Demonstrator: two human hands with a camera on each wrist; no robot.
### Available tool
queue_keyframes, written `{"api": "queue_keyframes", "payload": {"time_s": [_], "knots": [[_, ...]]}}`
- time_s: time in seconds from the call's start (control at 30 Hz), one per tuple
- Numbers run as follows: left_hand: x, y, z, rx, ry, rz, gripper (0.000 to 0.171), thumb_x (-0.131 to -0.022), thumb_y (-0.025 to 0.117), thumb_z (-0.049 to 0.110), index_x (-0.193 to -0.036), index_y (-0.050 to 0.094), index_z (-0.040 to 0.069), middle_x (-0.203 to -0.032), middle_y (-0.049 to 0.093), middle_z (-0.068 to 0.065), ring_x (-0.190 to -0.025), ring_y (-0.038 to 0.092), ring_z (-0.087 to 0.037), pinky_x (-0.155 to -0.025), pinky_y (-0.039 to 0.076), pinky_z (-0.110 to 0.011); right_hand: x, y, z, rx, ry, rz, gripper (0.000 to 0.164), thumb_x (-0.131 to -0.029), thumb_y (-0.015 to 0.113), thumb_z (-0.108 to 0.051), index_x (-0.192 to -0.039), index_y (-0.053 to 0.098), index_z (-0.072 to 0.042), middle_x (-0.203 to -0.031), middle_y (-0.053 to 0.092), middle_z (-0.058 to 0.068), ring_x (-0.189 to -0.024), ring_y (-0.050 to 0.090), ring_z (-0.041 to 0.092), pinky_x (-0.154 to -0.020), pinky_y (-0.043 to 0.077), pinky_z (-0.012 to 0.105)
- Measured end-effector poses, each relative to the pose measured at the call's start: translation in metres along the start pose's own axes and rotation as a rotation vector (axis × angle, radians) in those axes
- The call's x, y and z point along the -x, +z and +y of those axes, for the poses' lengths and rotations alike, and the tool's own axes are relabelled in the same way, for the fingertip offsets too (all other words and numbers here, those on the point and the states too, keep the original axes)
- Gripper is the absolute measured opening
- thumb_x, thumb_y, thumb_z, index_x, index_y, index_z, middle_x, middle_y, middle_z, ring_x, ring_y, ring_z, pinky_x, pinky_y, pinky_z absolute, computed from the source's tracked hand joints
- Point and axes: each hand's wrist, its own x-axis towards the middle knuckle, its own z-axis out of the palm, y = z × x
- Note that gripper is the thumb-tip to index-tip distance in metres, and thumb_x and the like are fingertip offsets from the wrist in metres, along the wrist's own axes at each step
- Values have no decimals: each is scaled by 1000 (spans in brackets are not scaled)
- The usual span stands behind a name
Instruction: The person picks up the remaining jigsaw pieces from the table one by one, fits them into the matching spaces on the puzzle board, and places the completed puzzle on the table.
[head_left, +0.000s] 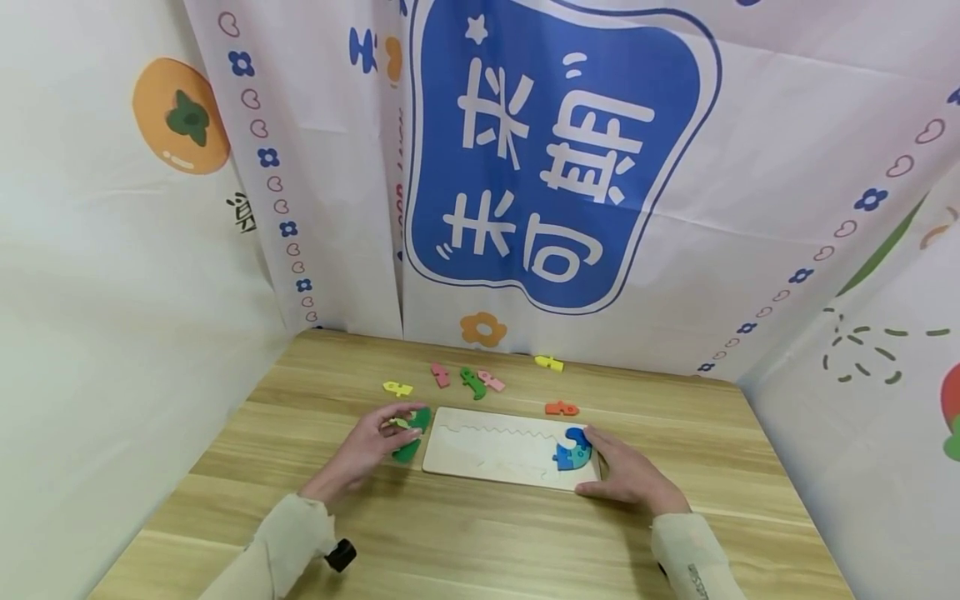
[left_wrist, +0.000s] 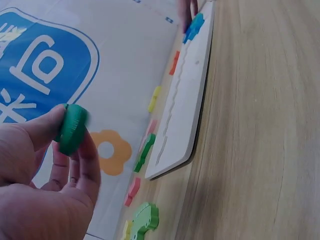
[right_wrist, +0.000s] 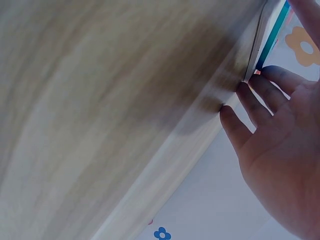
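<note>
One green puzzle piece [left_wrist: 73, 129] is pinched between the thumb and fingers of a person's left hand [head_left: 367, 443], raised just off the nine o'clock end of a pale wooden board [head_left: 491, 454] as seen from overhead. Beneath that hand lies a light green piece [left_wrist: 146, 217], partly hidden from overhead by the fingers. Interlocked blue and teal pieces [head_left: 573, 457] rest at the board's three o'clock end, where the right hand [head_left: 630, 473] stretches its fingers, thumb well apart, against the edge, covering part of that end. Other pieces are scattered beyond the board: yellow [head_left: 397, 388] at ten o'clock, deep pink [head_left: 440, 375] toward eleven, green [head_left: 472, 383] at eleven beside pale pink [head_left: 491, 381], a second yellow [head_left: 549, 363] at one and orange [head_left: 562, 408] at two. Printed cloth [head_left: 345, 208] walls the wood-grain table [head_left: 480, 533] at twelve o'clock.
</note>
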Motion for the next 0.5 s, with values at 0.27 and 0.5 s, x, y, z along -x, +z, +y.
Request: {"api": "queue_keyframes", "payload": {"time_s": [0.27, 0.5], "knots": [[-2, 7, 4, 15, -9, 24, 54, -97, 74, 24, -146, 57, 9, -141, 62, -20, -127, 61, -29, -94, 56, -22, 0, 0, 0, -5, 4, -3, 109, -80, 82, -61, -163, 32, -12, -169, 31, 14, -154, 32, 42, -123, 31, 61], [-3, 13, 6, 18, 1, -29, 52, -96, 76, 19, -145, 60, 13, -131, 58, -21, -106, 68, -21, -84, 60, -26, 0, -1, -1, -15, 0, 4, 109, -80, 83, -59, -163, 32, -10, -169, 32, 14, -154, 32, 42, -124, 30, 60]]}}
